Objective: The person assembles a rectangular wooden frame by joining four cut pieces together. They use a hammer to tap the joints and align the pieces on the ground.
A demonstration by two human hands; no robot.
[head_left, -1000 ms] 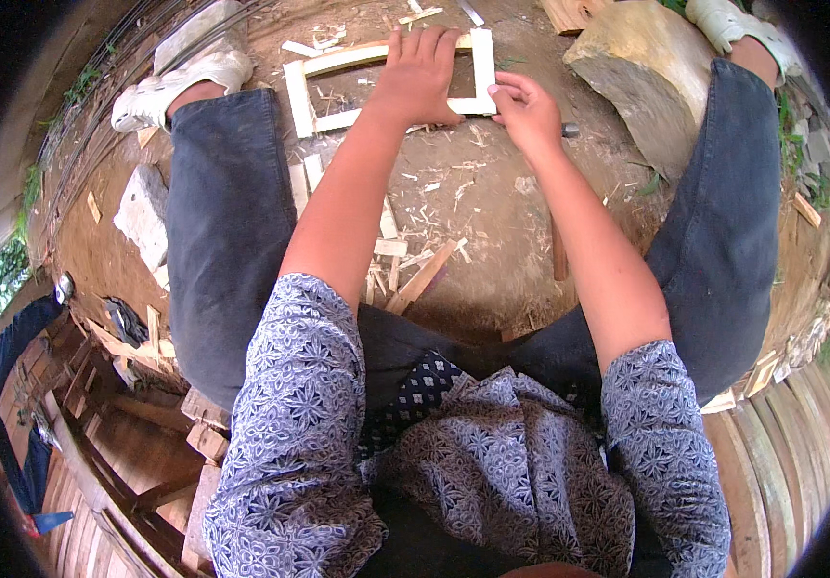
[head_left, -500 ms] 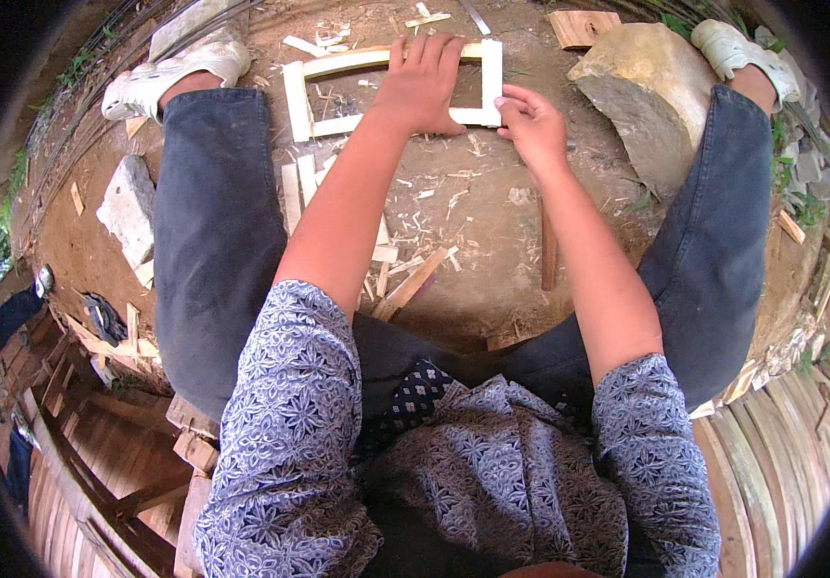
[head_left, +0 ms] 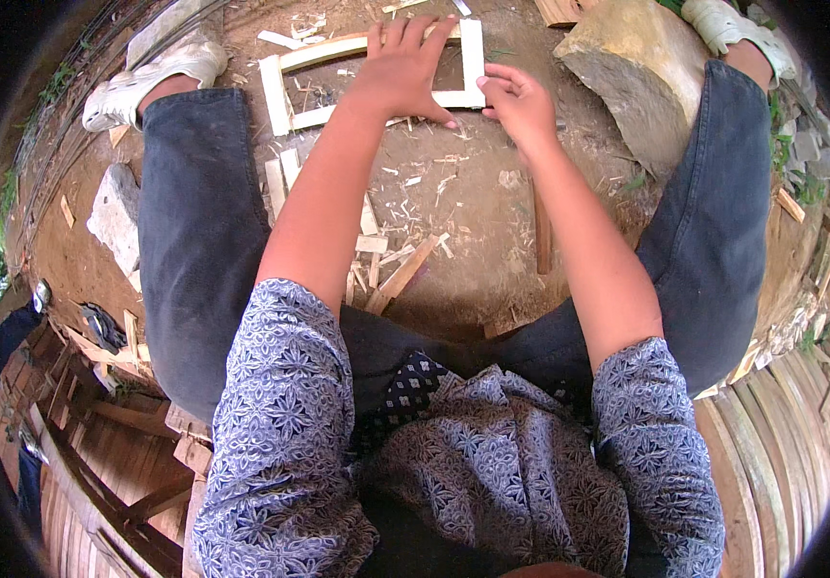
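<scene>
Dirt ground (head_left: 473, 222): wooden frame (head_left: 285, 91) lengthwise left-right under left hand (head_left: 401, 72).

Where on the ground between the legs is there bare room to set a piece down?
Barest patch: the dirt between the right forearm and the big stone, above the dark stick. Crowded: wood offcuts litter the middle under the left forearm, and the pale wooden frame, pressed by the left hand with the right hand at its corner, fills the top.
</scene>
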